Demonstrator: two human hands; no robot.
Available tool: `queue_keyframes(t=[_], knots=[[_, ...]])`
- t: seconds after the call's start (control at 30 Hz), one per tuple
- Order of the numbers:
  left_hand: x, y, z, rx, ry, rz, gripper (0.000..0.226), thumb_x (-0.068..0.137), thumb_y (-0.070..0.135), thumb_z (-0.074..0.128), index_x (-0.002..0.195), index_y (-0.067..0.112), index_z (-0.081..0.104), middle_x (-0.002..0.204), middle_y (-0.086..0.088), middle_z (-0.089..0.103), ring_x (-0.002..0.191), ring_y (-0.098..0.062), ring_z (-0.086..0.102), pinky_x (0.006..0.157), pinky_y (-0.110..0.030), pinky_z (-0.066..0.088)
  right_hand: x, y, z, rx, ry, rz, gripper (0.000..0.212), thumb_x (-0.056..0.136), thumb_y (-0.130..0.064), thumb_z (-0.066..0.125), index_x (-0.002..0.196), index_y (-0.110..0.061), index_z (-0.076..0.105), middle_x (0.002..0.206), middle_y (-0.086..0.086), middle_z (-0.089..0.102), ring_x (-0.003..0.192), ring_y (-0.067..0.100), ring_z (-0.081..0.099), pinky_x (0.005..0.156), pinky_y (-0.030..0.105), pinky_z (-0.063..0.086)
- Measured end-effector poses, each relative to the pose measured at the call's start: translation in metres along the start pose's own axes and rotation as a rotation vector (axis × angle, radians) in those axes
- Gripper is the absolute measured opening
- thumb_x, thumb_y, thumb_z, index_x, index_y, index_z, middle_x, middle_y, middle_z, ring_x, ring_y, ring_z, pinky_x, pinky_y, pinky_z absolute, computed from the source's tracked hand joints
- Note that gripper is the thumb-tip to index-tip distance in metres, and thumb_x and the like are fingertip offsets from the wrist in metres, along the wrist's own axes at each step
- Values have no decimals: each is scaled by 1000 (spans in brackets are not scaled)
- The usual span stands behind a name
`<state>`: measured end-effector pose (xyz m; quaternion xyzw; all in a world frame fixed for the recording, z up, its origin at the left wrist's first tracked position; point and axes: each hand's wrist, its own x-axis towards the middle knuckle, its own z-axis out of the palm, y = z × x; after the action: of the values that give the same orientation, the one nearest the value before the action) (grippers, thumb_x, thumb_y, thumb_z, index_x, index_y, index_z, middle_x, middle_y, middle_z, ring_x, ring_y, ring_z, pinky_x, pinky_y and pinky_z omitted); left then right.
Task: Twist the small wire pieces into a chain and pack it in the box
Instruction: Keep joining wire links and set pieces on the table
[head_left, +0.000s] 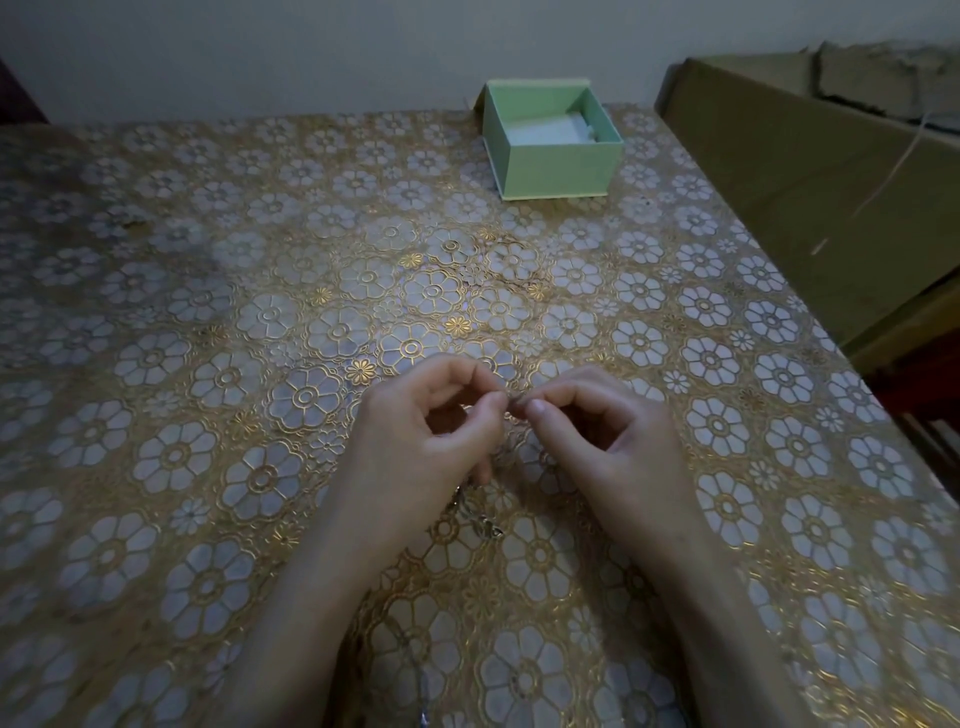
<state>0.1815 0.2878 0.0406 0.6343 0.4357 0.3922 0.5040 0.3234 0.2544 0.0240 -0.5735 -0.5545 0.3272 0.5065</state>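
Chain (480, 522): thin, pale, glinting links trailing on the bench (156, 364) just below the left hand (431, 441), between the two wrists. Part already joined, by the look of it. More silvery bits at the near edge, too blurred to name.

Left hand: thumb and forefinger curled, pinching one end of a small wire piece (514, 404). Right hand (608, 441): same pinch on the other end. Fingertips of both meet at the wire, held slightly above the bench. The piece itself is barely visible between them.

Handling, as judged: wire is very light, thin, bends under finger pressure yet keeps its bend. Slippery and easy to drop; cut ends may prick. Best held close to the ends with fingertip pads, twisting in short turns. The finished chain will be limp and prone to tangle; lift it near the middle or gather it into the palm, not by one end.

Loose wire pieces beyond the hands: cannot make them out against the patterned cloth.

Box (553, 140): green, open, pale lining, well beyond the hands, toward the right. Cardboard carton (779, 171) beside it.
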Motion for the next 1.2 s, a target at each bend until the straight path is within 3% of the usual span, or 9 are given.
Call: queue_keyframes(t=[0.17,0.37,0.43,0.5,0.63,0.73,0.87,1.03,1.2], knots=[[0,3,1,-87,-1,-46,14,88,5,58,76,12,57,43,-2,55,29,-5,42,35,-14,32,-1,-2,1,30,29,-1,13,80,-20,60,82,-27,72,84,2,67,84,12,61,72,24,47],[1,0,1,-66,-33,-13,19,88,5,60,72,16,57,52,-9,57,32,-11,45,37,-19,37,-1,-5,6,114,-22,45,15,80,-20,58,84,-25,72,89,-5,68,96,8,62,83,21,47],[0,-3,1,-40,-32,0,15,83,15,62,70,21,59,67,-17,63,35,-17,49,39,-24,39,-1,-6,6,140,-31,57,16,80,-20,58,85,-23,73,91,-4,69,95,8,62,81,24,48],[0,-4,1,-69,-24,-22,11,81,19,63,70,19,60,80,-9,70,48,-28,60,40,-31,46,-1,-6,6,189,3,74,14,79,-18,59,83,-20,72,89,-3,70,86,4,64,74,19,48],[1,1,0,-192,-49,-106,10,87,4,58,77,6,58,108,1,69,68,-18,69,41,-25,49,-1,-8,3,252,63,98,10,80,-17,58,73,-14,64,69,-5,63,63,5,58,59,15,46],[2,1,-1,-241,-46,-113,11,87,6,56,77,7,57,104,-1,71,61,-18,67,37,-23,44,-1,-6,3,151,46,89,15,81,-20,57,74,-12,68,70,-8,64,67,3,59,62,17,45],[1,2,-2,-253,-66,-130,11,87,6,55,77,8,57,74,3,70,52,-19,64,34,-21,40,-2,-4,9,6,21,22,12,80,-20,59,79,-24,70,86,-10,67,90,9,62,78,26,48],[0,3,-1,-233,-67,-126,10,88,5,56,78,7,57,84,-7,70,52,-23,64,35,-22,42,-1,-8,9,127,-19,40,17,80,-19,56,77,-28,69,91,-6,67,93,4,61,78,15,45],[1,4,0,-102,-49,-60,18,86,3,58,71,12,58,103,7,70,48,-13,61,40,-20,45,-1,-9,7,248,-29,81,14,83,-7,61,75,-15,67,85,7,62,73,0,60,64,10,45]])
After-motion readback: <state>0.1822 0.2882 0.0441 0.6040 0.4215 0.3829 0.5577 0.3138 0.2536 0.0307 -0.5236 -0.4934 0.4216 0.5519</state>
